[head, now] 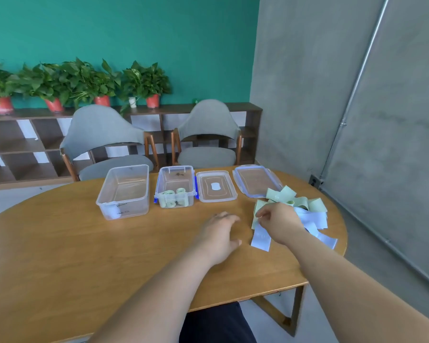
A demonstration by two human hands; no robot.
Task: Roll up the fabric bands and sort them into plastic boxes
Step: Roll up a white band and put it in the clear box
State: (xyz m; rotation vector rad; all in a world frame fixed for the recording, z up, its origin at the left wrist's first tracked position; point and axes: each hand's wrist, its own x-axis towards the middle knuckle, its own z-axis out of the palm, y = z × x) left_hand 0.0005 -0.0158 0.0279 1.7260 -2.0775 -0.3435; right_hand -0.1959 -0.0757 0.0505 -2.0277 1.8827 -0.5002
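Note:
A loose pile of fabric bands (315, 214), pale green and pale blue, lies at the table's right side. My right hand (280, 222) is on the pile's left edge and pinches a pale green band (256, 209). My left hand (221, 231) hovers flat just above the table to the left of the pile, fingers relaxed, holding nothing. At the back stand two clear plastic boxes: the larger left box (124, 191) has one white roll in its near corner, and the smaller box with blue clips (175, 186) holds several rolled green bands.
Two clear lids lie right of the boxes: a small lid (216, 185) and a larger lid with blue rim (256, 180) touching the band pile. Two grey chairs (208, 134) stand behind the wooden table (84, 256). The table's right edge is close to the pile.

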